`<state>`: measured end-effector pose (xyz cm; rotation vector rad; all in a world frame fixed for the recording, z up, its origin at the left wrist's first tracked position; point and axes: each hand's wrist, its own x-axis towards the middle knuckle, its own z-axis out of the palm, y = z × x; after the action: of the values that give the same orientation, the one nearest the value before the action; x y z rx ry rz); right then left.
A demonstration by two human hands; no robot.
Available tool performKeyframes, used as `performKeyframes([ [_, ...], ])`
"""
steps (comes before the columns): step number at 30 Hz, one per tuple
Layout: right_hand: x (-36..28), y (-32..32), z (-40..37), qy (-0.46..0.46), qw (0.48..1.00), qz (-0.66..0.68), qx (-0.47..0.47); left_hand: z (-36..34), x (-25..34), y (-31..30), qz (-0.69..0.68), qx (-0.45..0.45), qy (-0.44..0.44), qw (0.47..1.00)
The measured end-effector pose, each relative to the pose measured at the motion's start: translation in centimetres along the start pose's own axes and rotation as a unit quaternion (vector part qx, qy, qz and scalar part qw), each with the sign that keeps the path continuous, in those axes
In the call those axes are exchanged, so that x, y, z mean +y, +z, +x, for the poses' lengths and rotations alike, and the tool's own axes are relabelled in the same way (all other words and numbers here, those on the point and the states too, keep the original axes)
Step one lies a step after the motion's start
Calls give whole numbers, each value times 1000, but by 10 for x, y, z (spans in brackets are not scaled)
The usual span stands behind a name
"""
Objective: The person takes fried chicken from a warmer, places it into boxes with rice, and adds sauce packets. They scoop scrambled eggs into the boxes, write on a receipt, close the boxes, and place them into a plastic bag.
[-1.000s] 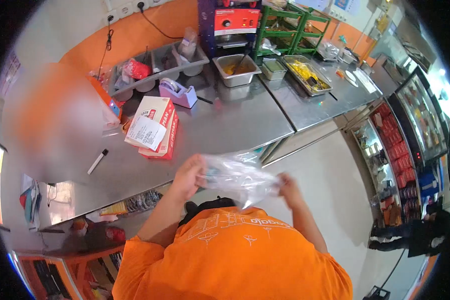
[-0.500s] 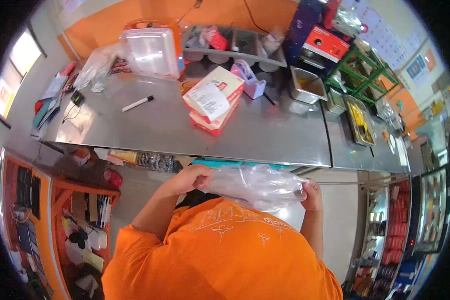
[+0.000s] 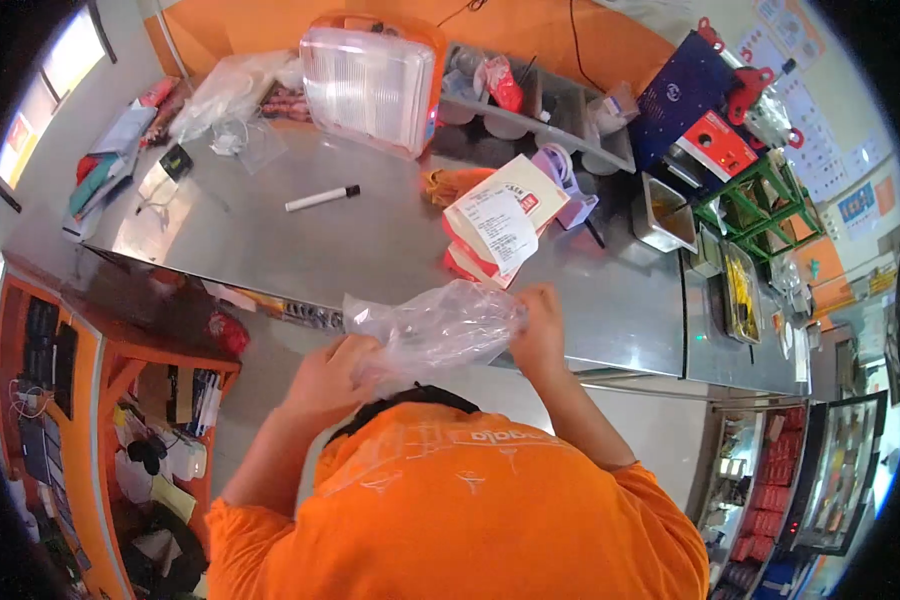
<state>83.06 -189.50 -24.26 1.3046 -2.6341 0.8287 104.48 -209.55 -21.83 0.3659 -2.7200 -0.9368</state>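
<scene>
A clear plastic bag [image 3: 435, 325] is stretched between my two hands, just in front of the counter's near edge. My left hand [image 3: 338, 375] grips its left end with the fingers curled. At the other end, my right hand [image 3: 538, 330] pinches the plastic close to the counter edge. Beyond the bag, two stacked white-and-red boxes [image 3: 540, 188] lie on the metal counter [image 3: 370, 235], with a printed receipt [image 3: 498, 228] on top. A purple tape dispenser [image 3: 573, 200] stands right behind them.
A white marker [image 3: 322, 198] lies left of the boxes. Behind are a clear-lidded orange case [image 3: 365, 90] and a grey divided bin [image 3: 560, 125]. Metal trays [image 3: 663, 213] and a green rack [image 3: 760, 205] stand at right. An orange shelf [image 3: 130, 350] is at lower left.
The view has shifted, so the counter items appear further right. Both hands have lifted the bag toward the counter and come closer together, and the bag is more bunched.
</scene>
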Motion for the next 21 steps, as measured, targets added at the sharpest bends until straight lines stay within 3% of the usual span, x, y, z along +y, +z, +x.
performKeyframes([
  [1, 0, 12, 2, 104, 959, 256, -65, -6, -17, -4, 51, -26, 40, 998],
  [2, -6, 28, 3, 207, 838, 491, -117, 0, -42, -15, 113, -59, -63, 990],
  [3, -16, 42, 0, 297, 645, 688, -148, 10, -67, -29, 177, -97, -160, 966],
  [4, -37, 44, 0, 253, 691, 620, -272, 14, -80, -50, 128, 61, -81, 986],
  [5, -59, 43, 7, 198, 721, 539, -387, 22, -83, -76, 74, 223, 3, 972],
  [6, -71, 48, 16, 102, 815, 438, -364, 31, -72, -97, -239, 290, -208, 903],
  [8, -83, 57, 28, -79, 932, 194, -296, 21, -120, -101, -488, 239, -165, 823],
  [10, -54, 71, 40, -14, 983, 169, -66, 11, -140, -83, -402, 75, -135, 903],
  [11, -42, 79, 42, 16, 987, 150, 55, 12, -148, -83, -292, 20, -97, 951],
  [12, -47, 76, 43, 128, 914, 380, 66, 14, -152, -83, -179, -24, -48, 982],
  [13, -57, 70, 40, 226, 775, 585, 75, 19, -148, -85, -5, -38, 21, 999],
  [14, -66, 68, 33, 304, 580, 751, 82, 23, -147, -88, 169, -50, 92, 980],
  [15, -47, 87, 10, 278, 520, 806, -56, 27, -176, -91, 172, -94, 23, 980],
  [16, -56, 83, 9, 228, 629, 731, -135, 37, -186, -91, 3, -36, -49, 998],
  [17, -65, 77, 9, 175, 722, 635, -211, 49, -193, -90, -167, 20, -122, 978],
  [18, -72, 73, 8, 121, 796, 520, -284, 61, -197, -91, -331, 72, -196, 920],
  [19, -71, 75, 10, 159, 808, 465, -325, 74, -184, -83, -536, 114, -242, 801],
  [21, -58, 91, 7, 222, 773, 556, -209, 73, -227, -77, -531, 18, -295, 794],
])
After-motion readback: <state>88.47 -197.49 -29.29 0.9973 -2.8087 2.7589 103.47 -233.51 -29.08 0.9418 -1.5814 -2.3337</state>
